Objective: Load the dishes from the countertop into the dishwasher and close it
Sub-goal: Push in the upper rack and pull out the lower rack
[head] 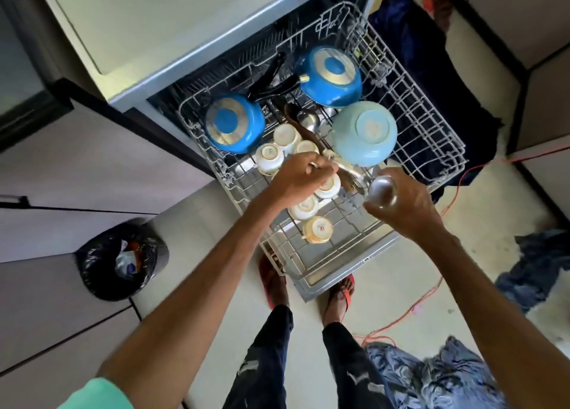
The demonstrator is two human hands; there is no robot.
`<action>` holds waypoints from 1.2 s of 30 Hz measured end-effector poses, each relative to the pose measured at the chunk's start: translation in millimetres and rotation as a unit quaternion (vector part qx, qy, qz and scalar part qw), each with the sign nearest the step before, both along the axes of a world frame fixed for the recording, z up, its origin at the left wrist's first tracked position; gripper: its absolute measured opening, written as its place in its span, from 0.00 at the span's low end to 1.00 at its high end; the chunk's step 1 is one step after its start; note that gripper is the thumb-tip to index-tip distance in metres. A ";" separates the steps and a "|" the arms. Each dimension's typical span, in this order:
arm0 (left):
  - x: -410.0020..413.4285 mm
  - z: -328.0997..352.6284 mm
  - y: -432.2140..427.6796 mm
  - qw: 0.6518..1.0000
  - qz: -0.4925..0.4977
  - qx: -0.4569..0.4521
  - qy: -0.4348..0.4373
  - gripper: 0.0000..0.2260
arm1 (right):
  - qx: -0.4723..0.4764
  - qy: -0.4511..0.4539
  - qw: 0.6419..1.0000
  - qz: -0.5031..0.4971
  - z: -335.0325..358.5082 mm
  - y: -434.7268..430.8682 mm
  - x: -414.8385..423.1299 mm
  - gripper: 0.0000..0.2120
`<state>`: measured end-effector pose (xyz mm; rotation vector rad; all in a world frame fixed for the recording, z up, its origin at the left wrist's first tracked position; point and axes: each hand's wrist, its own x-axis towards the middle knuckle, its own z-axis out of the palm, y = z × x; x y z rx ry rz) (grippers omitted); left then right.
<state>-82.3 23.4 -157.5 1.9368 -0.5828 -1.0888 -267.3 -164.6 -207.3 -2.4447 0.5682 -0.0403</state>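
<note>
Trash bin [121, 259] with a black liner sits on the floor far left. Moving across, the dishwasher's lower rack [431, 149] is pulled out over the open door [348, 270]. A blue pan [234, 125] lies upside down at the rack's left side, with white cups [287, 135] inverted just beside it. Over those cups the left hand [297, 177] has its fingers curled round the handle of a metal utensil [347, 170]. Behind, a second blue pan [328, 75] rests bottom-up, and a pale blue bowl [364, 132] is overturned near it. The right hand [404, 202] grips a steel ladle [382, 191] above the rack's front. Crumpled denim clothes [536, 270] lie on the floor at right.
</note>
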 end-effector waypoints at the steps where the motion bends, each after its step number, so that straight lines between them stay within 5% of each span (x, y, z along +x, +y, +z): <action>1: 0.3 -8.9 -1.8 0.999 0.043 0.011 -0.019 0.14 | 0.002 0.028 0.999 -0.039 -6.6 -2.0 5.5 0.28; 5: -8.1 -31.6 -1.1 0.994 0.096 0.046 -0.019 0.11 | 0.027 0.144 0.982 -0.122 -27.7 -2.8 35.6 0.44; 9: -17.3 -48.5 4.6 0.993 0.099 0.059 0.007 0.10 | 0.047 0.147 0.977 -0.150 -57.5 4.0 56.2 0.52; 13: -19.8 -54.7 3.9 0.993 0.102 0.060 0.007 0.09 | 0.079 0.116 0.968 -0.209 -56.2 20.3 77.5 0.38; 26: -34.9 -68.1 -7.1 0.990 0.120 0.073 0.018 0.06 | 0.138 0.080 0.934 -0.320 -66.5 50.3 79.9 0.43; 36: -38.9 -70.7 -8.4 0.992 0.098 0.085 0.006 0.08 | 0.054 0.002 0.969 -0.241 -67.2 45.9 50.3 0.14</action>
